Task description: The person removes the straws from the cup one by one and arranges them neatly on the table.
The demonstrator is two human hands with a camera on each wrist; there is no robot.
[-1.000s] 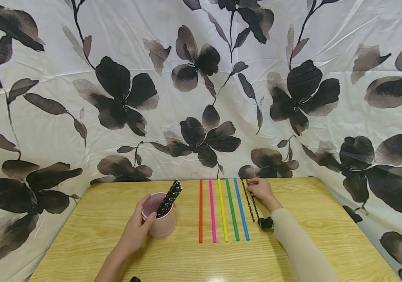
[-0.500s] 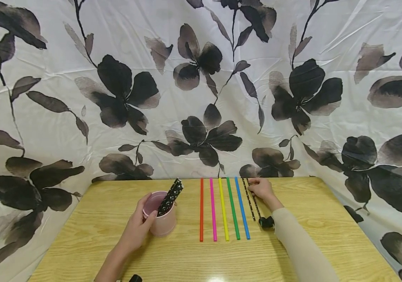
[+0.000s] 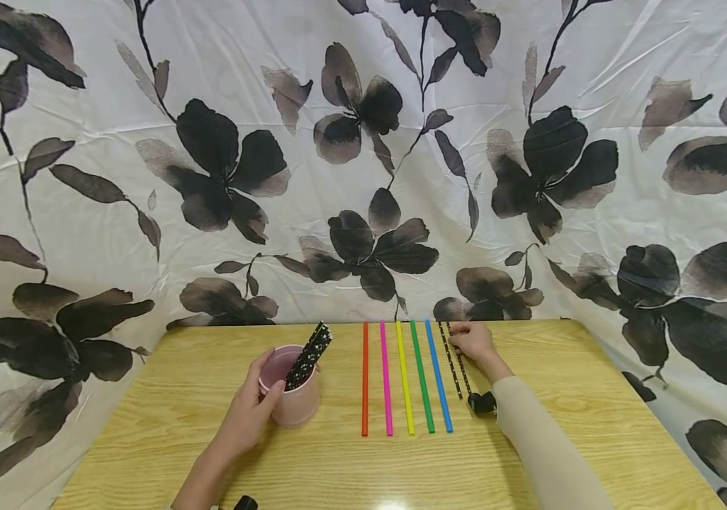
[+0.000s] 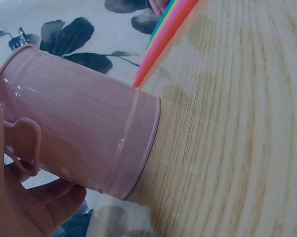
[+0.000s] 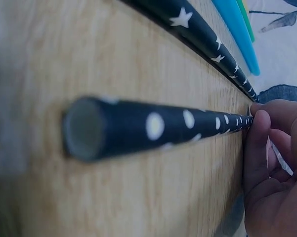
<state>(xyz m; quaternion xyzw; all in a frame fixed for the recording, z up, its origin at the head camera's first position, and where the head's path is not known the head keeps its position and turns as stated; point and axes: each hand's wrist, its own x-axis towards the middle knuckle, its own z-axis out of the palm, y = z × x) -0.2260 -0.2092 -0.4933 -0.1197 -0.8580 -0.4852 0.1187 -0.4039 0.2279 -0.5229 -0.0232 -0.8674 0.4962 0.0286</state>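
My left hand (image 3: pixel 245 411) grips a small pink pail (image 3: pixel 296 412) by its side, with the thumb over the rim. Several black straws (image 3: pixel 310 355) with white patterns lean inside it towards the right. In the left wrist view a looped handle (image 4: pixel 32 148) shows on the pail's wall, and its base is close to the tabletop. Over on the right, my right hand (image 3: pixel 475 343) pinches the far end of a black straw with white dots (image 5: pixel 155 124) between thumb and forefinger. Beside it lies a black straw with white stars (image 5: pixel 202 37).
Red (image 3: pixel 365 382), pink (image 3: pixel 386 382), yellow (image 3: pixel 404 382), green (image 3: pixel 422 379) and blue (image 3: pixel 438 379) straws lie in a row between the hands. Behind the wooden table (image 3: pixel 351 471) hangs a floral cloth (image 3: pixel 363 177), close to its back edge.
The head view has shifted very slightly. Both hands, the pail and the straws keep their places.
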